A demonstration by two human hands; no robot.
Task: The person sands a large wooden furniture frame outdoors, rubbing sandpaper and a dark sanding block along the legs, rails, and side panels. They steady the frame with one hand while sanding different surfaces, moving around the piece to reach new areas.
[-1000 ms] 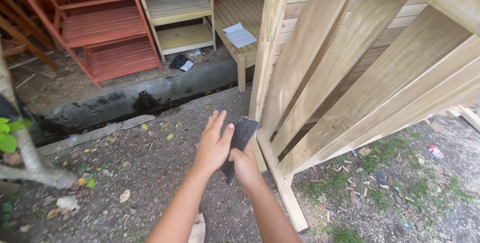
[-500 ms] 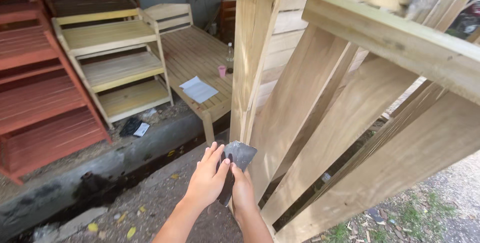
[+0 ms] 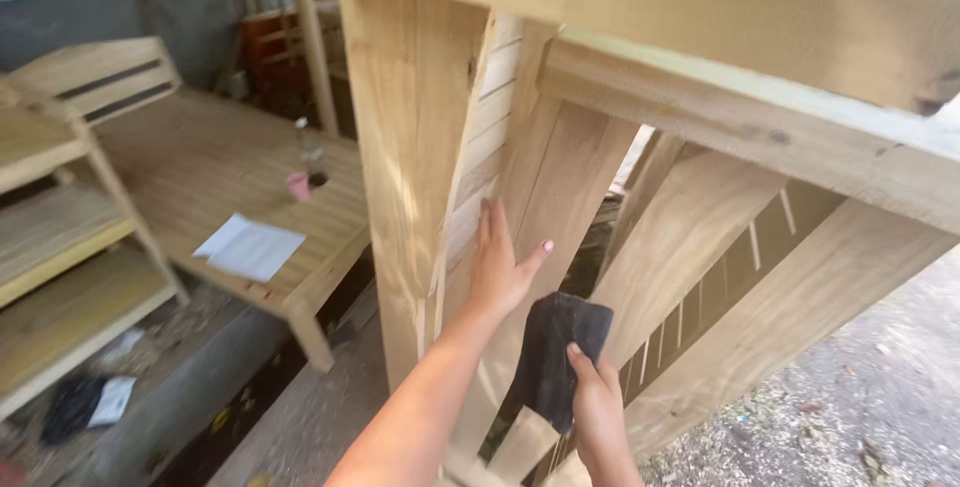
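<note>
Head view, single frame.

Left hand (image 3: 497, 269): flat and open, fingers stretched upward, palm pressed to a pale slanted wooden board (image 3: 560, 187); holding nothing. Thumb spread to the right, tip near the top edge of the dark sheet.

Right hand (image 3: 598, 399): closed on a dark sanding sheet (image 3: 560, 352), pinched at its lower right edge, thumb on the front face, remaining fingers hidden behind. Sheet standing above and left of the grip, bent over the board edge, lying just below and right of the left hand; touching of sheet and left hand not discernible.

Wooden frame (image 3: 640, 7): unfinished light timber, thick upright post (image 3: 410, 147) left of the hands, heavy horizontal beam across the top, several boards leaning diagonally to the right.

Slatted wooden bench (image 3: 200, 162): left background, bearing a white paper sheet (image 3: 250, 247), a small pink cup (image 3: 298, 186) and a clear bottle (image 3: 312, 152).

Wooden shelf unit (image 3: 60, 247): far left, light timber.

Ground (image 3: 860, 387): grey gravel, lower right.
</note>
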